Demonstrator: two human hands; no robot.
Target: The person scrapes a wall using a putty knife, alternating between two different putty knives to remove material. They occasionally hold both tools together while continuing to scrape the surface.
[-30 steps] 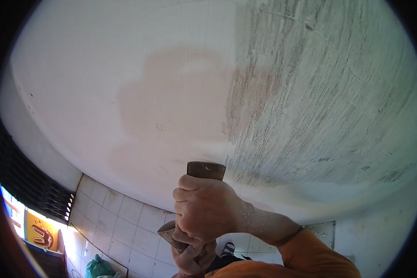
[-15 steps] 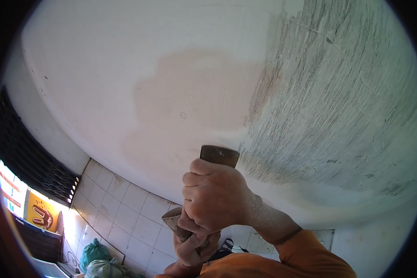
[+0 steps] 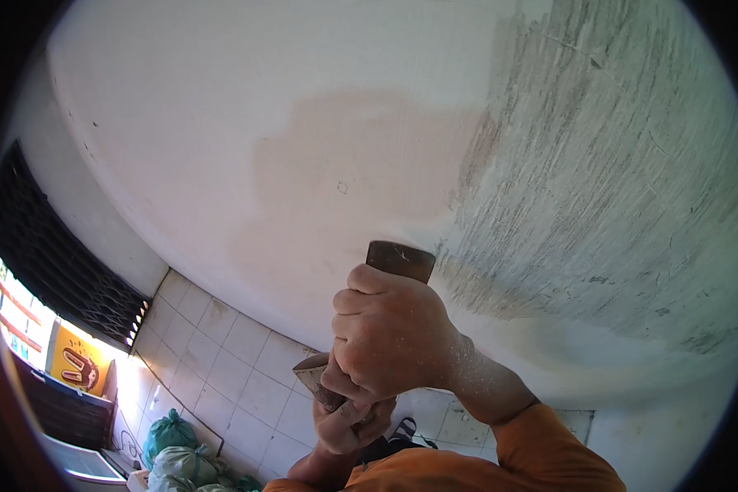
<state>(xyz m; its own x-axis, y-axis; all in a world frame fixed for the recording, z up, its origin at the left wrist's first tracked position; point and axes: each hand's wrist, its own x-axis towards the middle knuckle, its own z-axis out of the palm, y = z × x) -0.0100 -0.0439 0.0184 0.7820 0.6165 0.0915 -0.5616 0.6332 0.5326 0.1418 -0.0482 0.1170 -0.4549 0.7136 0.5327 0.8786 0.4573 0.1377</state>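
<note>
My right hand [image 3: 394,328] is wrapped round a dark, flat-bladed scraper [image 3: 400,260], its blade pointing up near the wall [image 3: 344,156]. White dust covers the hand and forearm. Just below, my left hand [image 3: 348,426] has its fingers closed round a second scraper [image 3: 318,381] with a worn, whitish blade. Both hands are close together, and the handles are hidden by the fingers. On the wall, a pinkish patch lies left of a rough, grey streaked area [image 3: 582,180].
Pale floor tiles [image 3: 221,369] run along the wall's foot. Tied green bags [image 3: 170,437] stand at the lower left, near a dark folding grille [image 3: 66,254] and a yellow sign [image 3: 78,361]. A sandalled foot [image 3: 404,428] shows below.
The view has shifted slightly, so the wall marks sit further right. Both hands and their scrapers appear a little higher and further right, with the same grip.
</note>
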